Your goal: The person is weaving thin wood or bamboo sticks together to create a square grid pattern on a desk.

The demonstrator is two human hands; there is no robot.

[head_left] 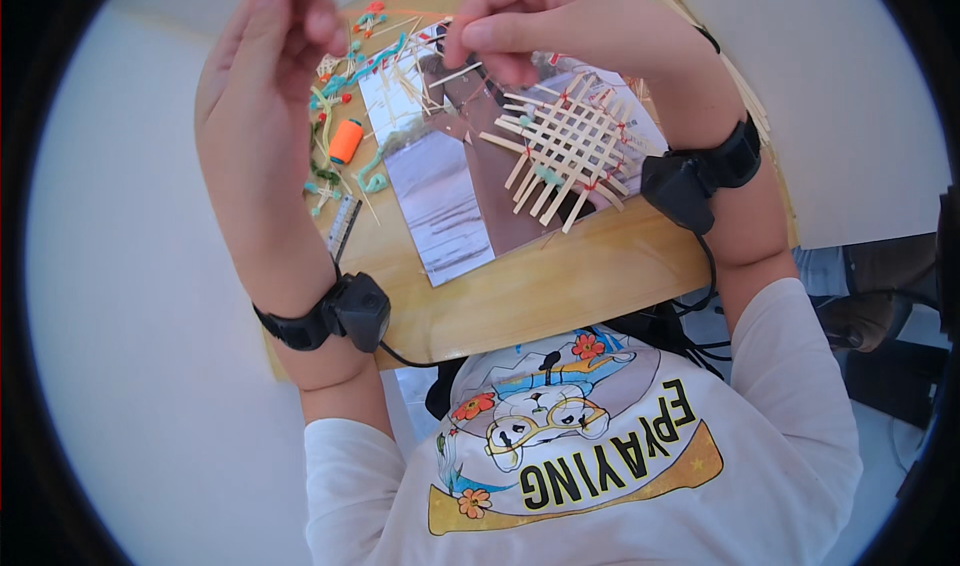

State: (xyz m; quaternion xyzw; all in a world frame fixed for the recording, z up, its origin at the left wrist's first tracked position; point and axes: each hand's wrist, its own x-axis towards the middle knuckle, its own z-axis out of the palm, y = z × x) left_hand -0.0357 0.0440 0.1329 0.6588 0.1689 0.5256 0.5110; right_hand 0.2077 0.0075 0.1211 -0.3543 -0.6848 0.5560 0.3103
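Nearest, at the bottom, is the person's white T-shirt (640, 496), printed with a cartoon animal in yellow glasses. Both bare forearms reach forward, each wearing a black wrist device (362, 311), over a wooden table (560, 291).

On the table lies a glossy printed sheet (440, 206). Resting on its right part, below the right hand (560, 26), is a woven lattice (575, 151) of pale, flat strips. The weave looks complete through the middle; red thread ties (590, 187) sit at several edge crossings, while other strip ends jut out loose, so the edge tying seems only partly done. The lattice is roughly square, with no clear long axis: one set of strips runs steeply from lower left to upper right, the other slants gently down rightward.

Left of the sheet are an orange thread spool (346, 141) and curled turquoise yarn (373, 181).

Farthest, above the sheet, the right thumb and forefinger pinch an orange thread (405, 12) stretching toward the left hand (262, 61). The left fingers curl, but I cannot tell their grip.
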